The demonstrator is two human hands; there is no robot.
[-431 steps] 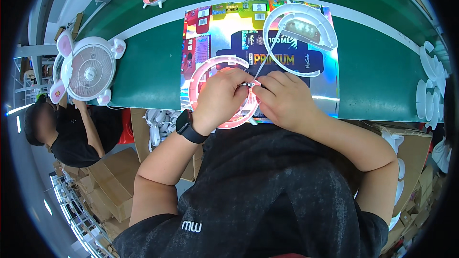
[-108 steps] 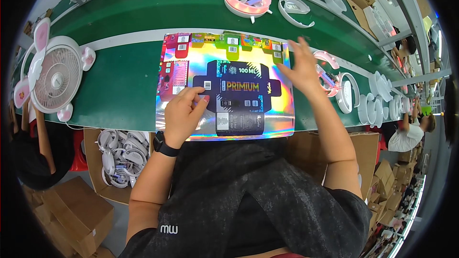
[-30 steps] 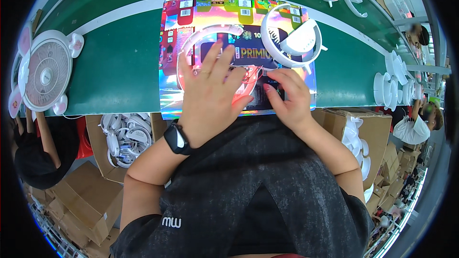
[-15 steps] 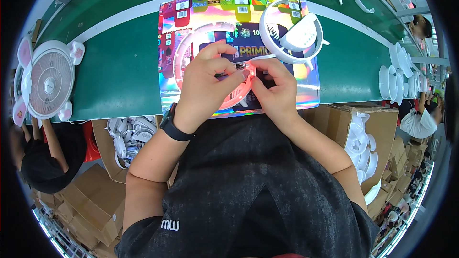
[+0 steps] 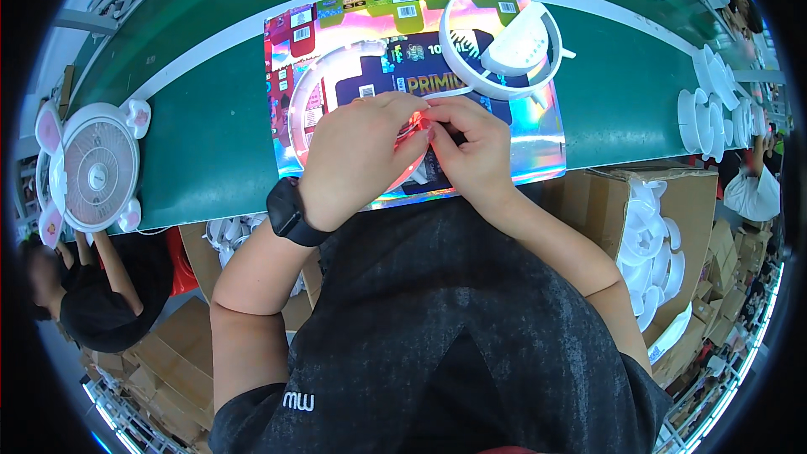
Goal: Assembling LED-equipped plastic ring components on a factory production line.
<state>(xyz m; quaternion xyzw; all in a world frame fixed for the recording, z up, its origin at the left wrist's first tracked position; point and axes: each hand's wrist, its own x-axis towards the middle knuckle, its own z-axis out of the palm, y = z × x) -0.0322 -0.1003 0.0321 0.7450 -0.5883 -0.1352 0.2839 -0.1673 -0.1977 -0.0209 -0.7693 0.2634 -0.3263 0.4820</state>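
Observation:
A white plastic ring (image 5: 296,113), glowing pinkish red along its lower part, lies on a shiny printed sheet (image 5: 538,164). My left hand (image 5: 361,151), with a black watch on the wrist, covers much of the ring and pinches at its right end; what sits between the fingertips is hidden. Thumb and index of my right hand (image 5: 475,147) close on that same red-lit end, touching the left fingertips. From there a white cable (image 5: 450,93) runs toward a second white ring (image 5: 551,76), which has a half-round white piece (image 5: 517,46) inside it.
A white fan with pink-eared trim (image 5: 97,168) stands at the left of the green table (image 5: 202,151). White curved parts (image 5: 706,122) stand at the right edge. A carton (image 5: 588,210) of white parts is below right. Another person (image 5: 109,303) sits at the left.
My left hand has turned and closed in, its raised fingers now folded down over the ring's end. My right fingers have come against the left ones. The whole view has shifted slightly.

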